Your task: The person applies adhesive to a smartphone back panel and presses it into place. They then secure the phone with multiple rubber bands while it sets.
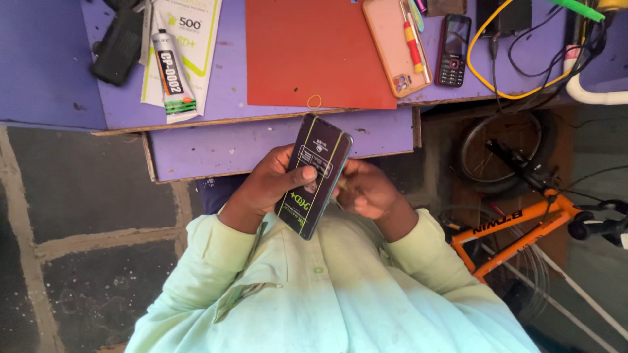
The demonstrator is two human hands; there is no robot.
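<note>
Sleeves (314,287) framed the phone (314,175), clamped in the left hand (271,183) above the lap, while right hand (366,191) fingers pinched its edge; steadier grip judged wiser.

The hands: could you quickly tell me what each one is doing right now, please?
Left hand: closed around the black phone.
Right hand: curled at the phone's edge; grip cannot be told.

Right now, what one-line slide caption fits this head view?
Left hand grips a dark smartphone while right hand touches its edge, above a purple desk.
</note>
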